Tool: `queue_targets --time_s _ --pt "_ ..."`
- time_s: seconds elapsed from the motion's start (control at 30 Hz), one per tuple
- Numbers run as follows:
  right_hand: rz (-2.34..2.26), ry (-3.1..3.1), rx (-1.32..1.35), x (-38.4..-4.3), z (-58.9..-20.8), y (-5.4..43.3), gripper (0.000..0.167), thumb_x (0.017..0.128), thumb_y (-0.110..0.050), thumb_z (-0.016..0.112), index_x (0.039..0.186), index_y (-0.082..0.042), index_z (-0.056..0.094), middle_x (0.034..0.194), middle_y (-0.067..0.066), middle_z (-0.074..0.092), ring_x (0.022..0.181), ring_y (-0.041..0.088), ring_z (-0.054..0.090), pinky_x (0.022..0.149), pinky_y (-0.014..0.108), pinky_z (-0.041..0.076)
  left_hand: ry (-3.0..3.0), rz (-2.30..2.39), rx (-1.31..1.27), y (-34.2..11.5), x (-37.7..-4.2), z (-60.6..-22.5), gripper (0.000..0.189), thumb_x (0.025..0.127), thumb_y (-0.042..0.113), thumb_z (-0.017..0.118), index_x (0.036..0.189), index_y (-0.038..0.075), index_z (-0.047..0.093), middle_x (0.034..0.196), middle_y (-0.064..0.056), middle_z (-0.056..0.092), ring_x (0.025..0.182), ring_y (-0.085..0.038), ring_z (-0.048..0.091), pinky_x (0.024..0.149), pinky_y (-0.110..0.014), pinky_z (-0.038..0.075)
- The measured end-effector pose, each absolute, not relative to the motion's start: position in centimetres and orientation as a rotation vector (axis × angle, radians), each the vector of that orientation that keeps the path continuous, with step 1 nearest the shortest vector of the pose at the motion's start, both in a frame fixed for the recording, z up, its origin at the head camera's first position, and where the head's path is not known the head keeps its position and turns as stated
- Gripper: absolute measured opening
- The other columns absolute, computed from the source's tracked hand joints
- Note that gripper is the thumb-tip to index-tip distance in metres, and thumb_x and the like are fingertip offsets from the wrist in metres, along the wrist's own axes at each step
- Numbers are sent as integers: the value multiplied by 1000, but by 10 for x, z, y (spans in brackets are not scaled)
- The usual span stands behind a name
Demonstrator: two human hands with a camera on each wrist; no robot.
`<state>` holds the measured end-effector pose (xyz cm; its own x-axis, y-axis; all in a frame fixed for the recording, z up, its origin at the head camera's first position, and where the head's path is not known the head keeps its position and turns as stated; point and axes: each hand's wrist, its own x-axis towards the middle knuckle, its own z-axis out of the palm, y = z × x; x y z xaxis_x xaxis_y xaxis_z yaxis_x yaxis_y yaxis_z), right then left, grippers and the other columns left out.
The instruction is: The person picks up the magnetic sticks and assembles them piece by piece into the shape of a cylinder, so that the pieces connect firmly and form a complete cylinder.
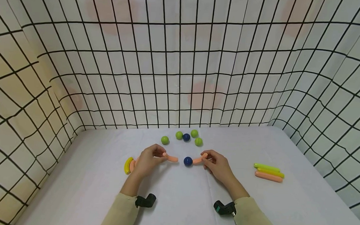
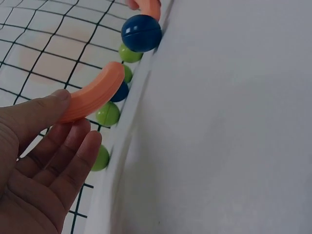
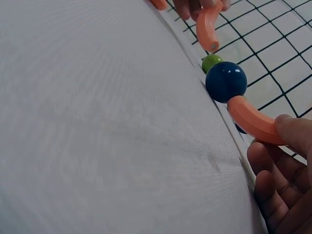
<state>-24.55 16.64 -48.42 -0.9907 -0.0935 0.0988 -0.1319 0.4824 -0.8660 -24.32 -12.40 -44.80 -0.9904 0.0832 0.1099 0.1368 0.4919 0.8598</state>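
In the head view my left hand (image 1: 148, 160) pinches one end of a curved orange rod (image 1: 172, 159) between thumb and fingers. Its free end points right, toward a dark blue ball (image 1: 188, 161), with a small gap between them. My right hand (image 1: 219, 165) pinches a second curved orange rod (image 1: 198, 160), whose far end meets that blue ball. From the right wrist, the ball (image 3: 226, 82) sits at the tip of the ribbed rod (image 3: 256, 121). The left wrist view shows thumb and fingertips around the near end of the other rod (image 2: 97, 93).
Behind the hands lie several green balls (image 1: 165, 140) and another blue ball (image 1: 186, 137). Beside my left hand are a curved yellow piece (image 1: 127, 165) and orange ones, partly hidden. Straight green, yellow and orange rods (image 1: 268, 177) lie at right. A black-gridded white backdrop (image 1: 186, 64) surrounds the table.
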Motion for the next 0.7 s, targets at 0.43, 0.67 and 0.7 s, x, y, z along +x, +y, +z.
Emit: queue_targets --time_s 0.43,0.67,0.7 --pt "1512 -2686 222 -245 -485 167 22 95 -24 69 117 -20 69 94 3 67 71 13 61 61 22 48 -2670 -1615 -243 -118 -242 -450 18 88 17 77 102 15 68 99 -1 71 97 -15 65 81 -29 50" --pt "1493 -2690 244 -244 -483 166 23 95 -23 69 118 -19 69 97 2 68 72 13 62 64 22 48 -2690 -1598 -224 -117 -242 -450 18 87 17 78 102 14 68 100 -1 71 99 -16 65 83 -31 52" --pt "1503 -2688 246 -244 -483 166 23 95 -23 69 118 -18 69 98 3 68 72 13 62 63 22 48 -2692 -1588 -230 -117 -242 -450 18 87 16 78 102 14 68 100 -1 71 99 -16 66 83 -31 52"
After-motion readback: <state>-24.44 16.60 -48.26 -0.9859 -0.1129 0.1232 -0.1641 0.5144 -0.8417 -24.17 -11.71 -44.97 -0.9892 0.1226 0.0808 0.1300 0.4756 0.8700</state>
